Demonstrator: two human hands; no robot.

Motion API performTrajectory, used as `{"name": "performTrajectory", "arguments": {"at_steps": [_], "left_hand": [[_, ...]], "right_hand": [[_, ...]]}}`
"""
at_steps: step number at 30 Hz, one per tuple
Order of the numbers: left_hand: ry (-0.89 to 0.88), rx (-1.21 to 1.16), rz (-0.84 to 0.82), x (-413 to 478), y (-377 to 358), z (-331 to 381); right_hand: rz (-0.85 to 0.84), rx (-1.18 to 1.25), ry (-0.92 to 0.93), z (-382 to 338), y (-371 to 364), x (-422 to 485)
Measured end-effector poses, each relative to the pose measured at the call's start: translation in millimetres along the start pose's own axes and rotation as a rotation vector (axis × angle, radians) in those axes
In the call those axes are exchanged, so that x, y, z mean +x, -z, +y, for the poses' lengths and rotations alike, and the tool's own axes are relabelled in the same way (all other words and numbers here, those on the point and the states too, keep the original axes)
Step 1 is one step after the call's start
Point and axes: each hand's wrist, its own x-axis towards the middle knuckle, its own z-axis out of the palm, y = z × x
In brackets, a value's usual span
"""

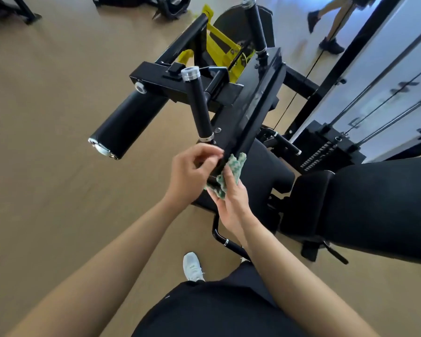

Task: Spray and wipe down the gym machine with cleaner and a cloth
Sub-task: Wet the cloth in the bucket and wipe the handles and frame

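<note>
Head view shows the black gym machine (250,105) filling the middle, its seat pad (374,210) at my right, a fat roller (129,122) out to the left, an upright handle (201,108) just beyond my hands. My right hand (231,203) presses the green-and-white cloth (231,171) against the near end of a flat black bar, fingers closed around the cloth. My left hand (192,176) pinches that bar's edge. No spray bottle shows, so I judge wiping is under way, with the pads and handles probably left.
</note>
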Motion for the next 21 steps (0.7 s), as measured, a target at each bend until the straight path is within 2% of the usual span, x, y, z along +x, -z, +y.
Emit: {"name": "performTrajectory", "arguments": {"at_steps": [2,4,6,8,10,12,17,21], "left_hand": [[0.151,-0.041,0.207,-20,8,-22],[0.377,-0.082,0.281,-37,8,-43],[0.628,-0.215,0.186,-49,-1,-62],[0.792,-0.436,0.022,-55,-10,-72],[0.768,-0.596,-0.153,-57,-18,-74],[0.688,-0.646,-0.256,-58,-23,-71],[0.588,-0.634,-0.221,-58,-27,-74],[0.617,-0.718,-0.195,-59,-29,-79]], "right_hand": [[0.005,0.004,0.027,5,2,-3],[-0.012,-0.041,0.062,7,5,-7],[-0.018,-0.093,0.096,9,9,-9],[-0.005,-0.118,0.111,12,10,-12],[0.019,-0.171,0.124,15,9,-15],[0.060,-0.259,0.128,19,8,-16],[0.057,-0.389,0.074,13,10,-19],[0.038,-0.285,-0.015,1,14,-22]]}}
